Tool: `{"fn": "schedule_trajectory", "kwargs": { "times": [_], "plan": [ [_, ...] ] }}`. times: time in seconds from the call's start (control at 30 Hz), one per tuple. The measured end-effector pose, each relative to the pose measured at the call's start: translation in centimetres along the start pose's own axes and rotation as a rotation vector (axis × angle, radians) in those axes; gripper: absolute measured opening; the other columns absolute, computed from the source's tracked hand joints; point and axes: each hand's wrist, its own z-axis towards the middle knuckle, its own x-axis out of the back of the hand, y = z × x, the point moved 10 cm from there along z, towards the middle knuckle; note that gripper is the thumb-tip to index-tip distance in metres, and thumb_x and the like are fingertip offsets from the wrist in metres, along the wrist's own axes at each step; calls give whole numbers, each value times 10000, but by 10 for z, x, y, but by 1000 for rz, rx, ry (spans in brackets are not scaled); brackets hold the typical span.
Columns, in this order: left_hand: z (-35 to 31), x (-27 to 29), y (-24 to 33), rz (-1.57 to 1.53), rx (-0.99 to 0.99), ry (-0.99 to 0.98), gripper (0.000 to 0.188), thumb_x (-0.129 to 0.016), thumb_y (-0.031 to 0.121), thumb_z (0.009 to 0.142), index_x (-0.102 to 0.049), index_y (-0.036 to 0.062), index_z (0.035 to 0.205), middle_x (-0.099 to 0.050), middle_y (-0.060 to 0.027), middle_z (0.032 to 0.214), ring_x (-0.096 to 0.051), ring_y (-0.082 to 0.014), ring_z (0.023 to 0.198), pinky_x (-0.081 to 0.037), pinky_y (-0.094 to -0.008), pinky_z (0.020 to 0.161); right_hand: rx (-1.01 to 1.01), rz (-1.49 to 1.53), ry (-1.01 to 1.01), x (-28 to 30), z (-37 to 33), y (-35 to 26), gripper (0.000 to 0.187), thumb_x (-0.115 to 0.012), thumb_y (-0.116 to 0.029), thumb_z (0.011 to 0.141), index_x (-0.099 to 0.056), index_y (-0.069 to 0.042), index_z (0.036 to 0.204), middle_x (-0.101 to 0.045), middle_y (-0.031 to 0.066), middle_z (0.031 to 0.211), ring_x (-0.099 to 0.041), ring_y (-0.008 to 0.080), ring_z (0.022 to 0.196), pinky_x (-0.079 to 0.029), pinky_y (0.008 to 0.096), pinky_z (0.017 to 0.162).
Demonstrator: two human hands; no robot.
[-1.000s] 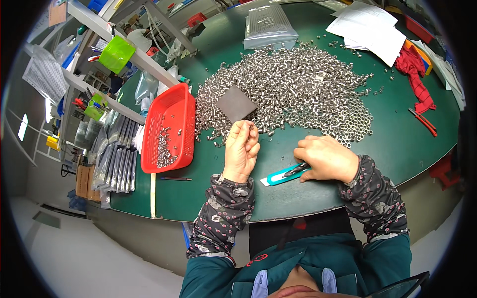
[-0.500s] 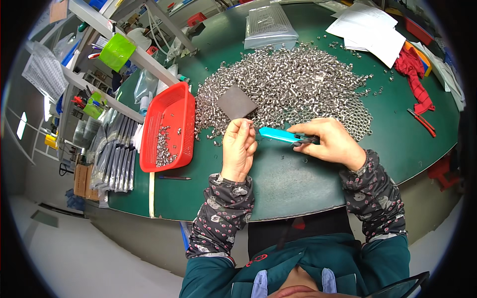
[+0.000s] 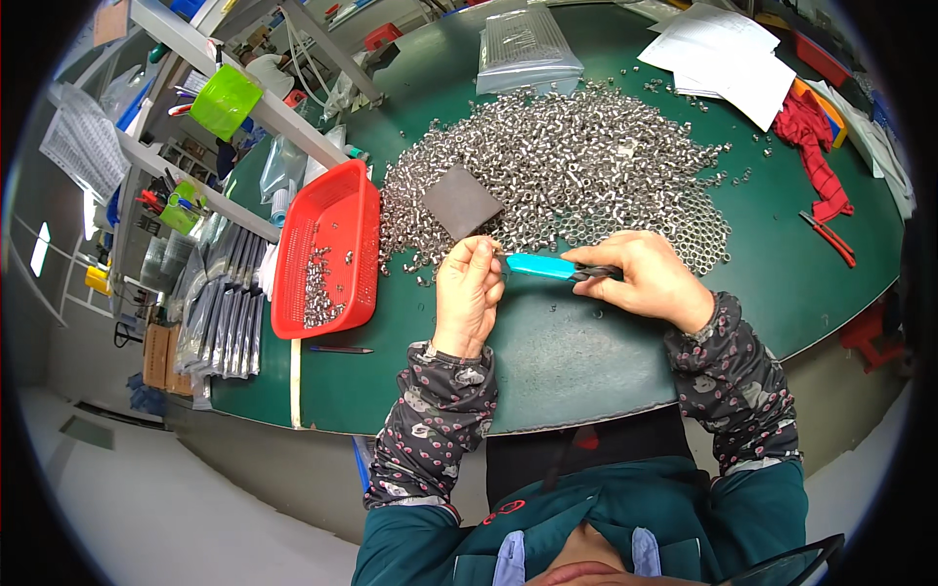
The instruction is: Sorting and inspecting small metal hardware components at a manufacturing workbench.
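Observation:
My right hand (image 3: 653, 281) is closed round a teal utility knife (image 3: 541, 267) with a dark rear part. Its front end points left and meets the fingertips of my left hand (image 3: 465, 298). Thumb and forefinger of the left hand are pinched on a small metal part (image 3: 496, 248), mostly hidden by the fingers. Just beyond both hands spreads a big heap of small silvery ring-like metal parts (image 3: 576, 146). A dark square plate (image 3: 462, 202) lies on the heap's near left side, right above my left hand.
Left of the heap stands a red plastic basket (image 3: 367, 249) with some metal parts inside. A pen (image 3: 341, 349) lies near it. Red-handled pliers (image 3: 831, 240), a red cloth (image 3: 811, 161) and white papers (image 3: 718, 54) are on the right. Bagged strips (image 3: 528, 49) lie at the back.
The knife has turned slightly level and its tip has come to my left fingertips. My right hand has shifted a little left.

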Motion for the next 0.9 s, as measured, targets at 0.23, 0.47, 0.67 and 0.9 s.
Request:
{"fn": "schedule_trajectory", "kwargs": {
  "times": [0.23, 0.47, 0.67, 0.9],
  "plan": [
    [0, 4, -2, 21, 17, 37, 154, -511, 190, 875, -547, 40, 873, -482, 19, 626, -269, -15, 419, -197, -157, 352, 35, -228, 68, 6, 0, -11, 284, -661, -246, 684, -639, -121, 938, -567, 62, 637, -555, 229, 635, -434, 351, 561],
    [1, 7, -6, 27, 26, 48, 165, -507, 207, 878, -543, 47, 856, -475, 20, 609, -272, -15, 419, -197, -158, 351, 98, -347, 122, 8, -2, -17, 329, -682, -178, 628, -637, -128, 950, -534, 36, 624, -532, 208, 626, -425, 333, 524],
    [0, 8, -4, 49, 20, 53, 177, -499, 216, 883, -541, 49, 840, -466, 23, 598, -271, -15, 415, -195, -159, 348, 128, -414, 149, 9, -3, -23, 366, -685, -153, 592, -625, -123, 953, -524, 21, 643, -525, 194, 635, -431, 326, 521],
    [1, 10, -8, 46, 68, 81, 189, -496, 234, 885, -538, 67, 808, -456, 24, 578, -270, -18, 404, -192, -158, 341, 174, -451, 176, 9, -5, -27, 386, -685, -128, 575, -613, -115, 954, -508, 21, 638, -513, 192, 626, -432, 323, 526]
  ]
}}
